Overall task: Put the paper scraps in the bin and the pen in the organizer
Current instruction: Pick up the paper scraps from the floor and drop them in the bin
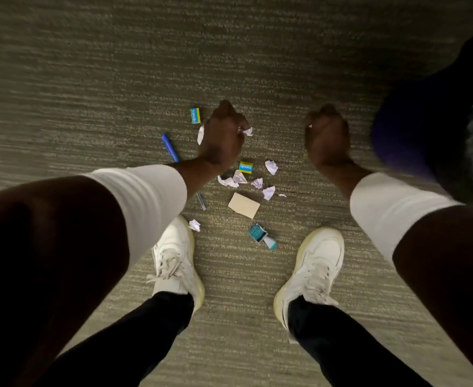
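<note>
Landmark: tan card [244,205], lying flat on the carpet [90,88] between your two white shoes and ahead of them.
Left hand [224,136]: beyond the tan card and slightly left, your grip is curled tight into a fist clamped on a crumpled paper scrap [247,131] that pokes out on the right side; another white bit shows at the left edge of the fist.
Right hand [327,135]: beyond and right of the tan card, your grip is balled together; a speck of white shows at the knuckles, but you cannot tell what it holds.
Paper scraps [269,192]: a loose cluster on the carpet just beyond the tan card, several crumpled white pieces near one another; one more scrap lies left of the card, touching the toe of your left shoe [177,258].
Pen [170,147]: blue, on the carpet left of and beyond the tan card, partly hidden under your left forearm.
Small boxes: one blue-and-yellow box [245,167] just beyond the tan card, a second [195,115] farther off by your left hand.
Teal packet [262,236]: torn open, nearer you than the tan card, between your shoes.
Right shoe [312,270]: right of the tan card and closer to you.
</note>
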